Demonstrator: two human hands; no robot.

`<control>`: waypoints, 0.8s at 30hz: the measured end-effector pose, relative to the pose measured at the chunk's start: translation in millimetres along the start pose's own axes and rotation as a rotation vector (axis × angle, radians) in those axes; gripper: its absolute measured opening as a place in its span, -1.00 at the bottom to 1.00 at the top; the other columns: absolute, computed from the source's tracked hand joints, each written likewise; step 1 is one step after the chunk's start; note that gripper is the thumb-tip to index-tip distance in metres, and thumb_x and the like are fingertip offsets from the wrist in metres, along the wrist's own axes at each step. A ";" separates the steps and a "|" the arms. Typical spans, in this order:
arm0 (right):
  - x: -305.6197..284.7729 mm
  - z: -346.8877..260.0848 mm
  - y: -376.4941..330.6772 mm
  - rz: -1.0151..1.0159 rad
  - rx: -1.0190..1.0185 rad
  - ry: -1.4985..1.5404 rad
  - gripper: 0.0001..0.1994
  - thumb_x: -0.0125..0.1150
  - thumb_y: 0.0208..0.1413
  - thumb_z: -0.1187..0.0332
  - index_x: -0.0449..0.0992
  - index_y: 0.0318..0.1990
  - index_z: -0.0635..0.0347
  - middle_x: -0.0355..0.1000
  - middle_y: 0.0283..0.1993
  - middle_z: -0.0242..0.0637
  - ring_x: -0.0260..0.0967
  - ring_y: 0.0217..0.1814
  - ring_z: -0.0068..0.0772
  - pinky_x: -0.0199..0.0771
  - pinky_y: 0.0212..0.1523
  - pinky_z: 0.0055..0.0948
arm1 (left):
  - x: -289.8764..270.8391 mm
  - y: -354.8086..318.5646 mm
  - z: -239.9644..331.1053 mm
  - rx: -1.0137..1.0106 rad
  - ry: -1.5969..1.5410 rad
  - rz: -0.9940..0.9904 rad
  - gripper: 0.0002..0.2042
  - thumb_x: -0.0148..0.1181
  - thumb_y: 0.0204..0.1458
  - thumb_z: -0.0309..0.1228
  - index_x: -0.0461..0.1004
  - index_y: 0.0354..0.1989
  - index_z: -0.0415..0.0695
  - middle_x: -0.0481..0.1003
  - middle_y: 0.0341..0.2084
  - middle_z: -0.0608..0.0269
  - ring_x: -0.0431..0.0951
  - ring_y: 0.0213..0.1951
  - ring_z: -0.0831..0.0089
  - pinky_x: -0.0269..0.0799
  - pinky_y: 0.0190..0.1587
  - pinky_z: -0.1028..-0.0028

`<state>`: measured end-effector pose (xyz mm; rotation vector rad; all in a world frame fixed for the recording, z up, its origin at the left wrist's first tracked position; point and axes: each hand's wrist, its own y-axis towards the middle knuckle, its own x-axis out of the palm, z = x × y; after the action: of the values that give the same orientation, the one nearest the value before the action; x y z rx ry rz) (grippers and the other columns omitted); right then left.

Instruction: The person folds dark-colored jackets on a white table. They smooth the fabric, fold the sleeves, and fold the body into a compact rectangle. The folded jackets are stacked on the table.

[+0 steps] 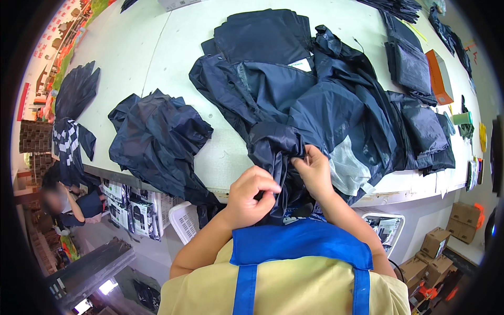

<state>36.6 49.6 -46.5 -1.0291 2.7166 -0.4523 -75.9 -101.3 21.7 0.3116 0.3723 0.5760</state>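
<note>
A dark navy waterproof jacket [336, 105] with a pale mesh lining [347, 168] lies spread across the table in front of me. Its bunched part [273, 144] hangs over the near edge between my hands. My right hand [316, 172] pinches a fold of this part between thumb and fingers. Just left of the same fabric, my left hand [251, 193] is closed, its fingers curled and the thumb against them; whatever lies between its fingertips is too small to make out. The lower end of the bunched cloth is partly hidden behind my blue apron strap area.
Folded dark fabric pieces [262, 37] are stacked beyond the jacket. A crumpled dark garment [160, 126] lies to the left. Packed dark bundles [412, 65], an orange box [439, 77] and a green spool [462, 118] are at right. White baskets [184, 221] stand below the white table [181, 52].
</note>
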 end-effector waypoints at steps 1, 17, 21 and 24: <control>-5.7 -8.6 2.7 0.000 0.058 0.090 -0.88 0.17 -0.02 0.51 0.44 -0.29 0.27 0.24 -0.61 -0.58 0.07 -0.59 -0.80 0.07 -0.57 -0.66 | -4.9 -2.9 -1.0 -0.029 -0.103 0.013 -0.76 0.09 -0.24 -0.77 0.42 -0.41 -0.15 0.40 -0.49 0.21 0.42 -0.45 0.43 0.31 -0.39 0.52; -30.0 -122.7 -33.5 -0.696 -1.165 -0.528 -0.60 0.24 -0.35 0.59 0.45 -0.21 0.16 0.34 -0.20 -0.18 0.30 -0.38 -0.16 0.39 -0.34 -0.35 | -36.1 53.1 32.8 -0.005 0.373 -0.158 -0.15 0.41 -0.34 -0.46 0.19 0.28 0.06 0.14 0.22 -0.20 0.29 0.13 -0.18 0.29 0.13 0.20; -37.0 -113.3 -41.8 -0.600 -0.961 -0.167 -0.72 0.11 -0.14 0.59 0.50 -0.19 0.21 0.38 -0.03 -0.09 0.32 -0.43 -0.47 0.38 -0.38 -0.49 | -36.3 38.9 18.1 0.064 0.210 -0.052 -0.35 0.47 -0.32 -0.51 0.30 0.03 0.00 0.27 0.01 -0.03 0.30 0.10 -0.02 0.33 0.09 0.26; -37.0 -95.5 -38.7 -0.297 -0.336 0.222 -0.72 0.01 0.12 0.45 0.46 -0.02 0.31 0.43 -0.07 -0.13 0.21 -0.58 -0.72 0.24 -0.55 -0.71 | -30.7 27.3 6.3 0.146 0.141 -0.002 -0.30 0.52 -0.37 -0.47 0.22 0.00 0.01 0.25 0.04 -0.08 0.29 0.10 -0.02 0.29 0.10 0.23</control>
<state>59.6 67.1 59.2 -1.5693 2.9092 -0.1609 -109.8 -98.4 45.5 0.4120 0.5521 0.5716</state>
